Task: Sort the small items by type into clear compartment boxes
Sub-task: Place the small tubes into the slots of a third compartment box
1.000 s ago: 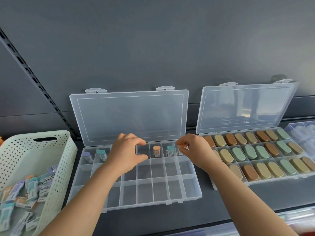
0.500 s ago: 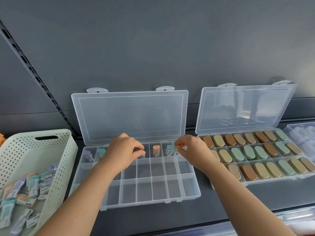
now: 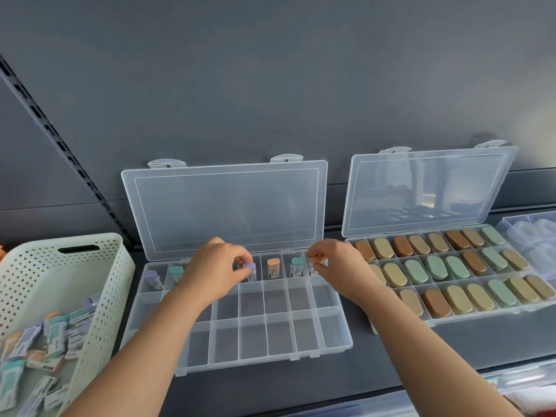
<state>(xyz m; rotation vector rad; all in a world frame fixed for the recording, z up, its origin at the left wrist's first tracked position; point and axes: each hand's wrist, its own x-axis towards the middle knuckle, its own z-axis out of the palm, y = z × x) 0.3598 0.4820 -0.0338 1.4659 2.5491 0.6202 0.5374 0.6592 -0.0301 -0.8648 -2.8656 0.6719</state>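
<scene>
A person is putting two small things into the back row of the clear plastic box with many little rooms. The left hand pinches a small tube with a purple cap between thumb and fingers. It holds the tube upright in a room near the middle of that row. The right hand pinches a small tube with an orange cap at the last room on the right. Both hands are closed on their tubes, and neither has let go.

Between the hands stand an orange-capped tube and a teal-capped tube. More small packs lie in the pale green basket with holes on the left. On the right, a second clear box holds brown, tan and green oval pieces.

The tubes look light, hard and smooth. They are tall and thin, so they may tip over if dropped from high up. The best place to hold one is likely the cap, with two fingertips, until its bottom touches the floor of the room. The box looks thin and light too, so a bump could slide it on the dark desk.
</scene>
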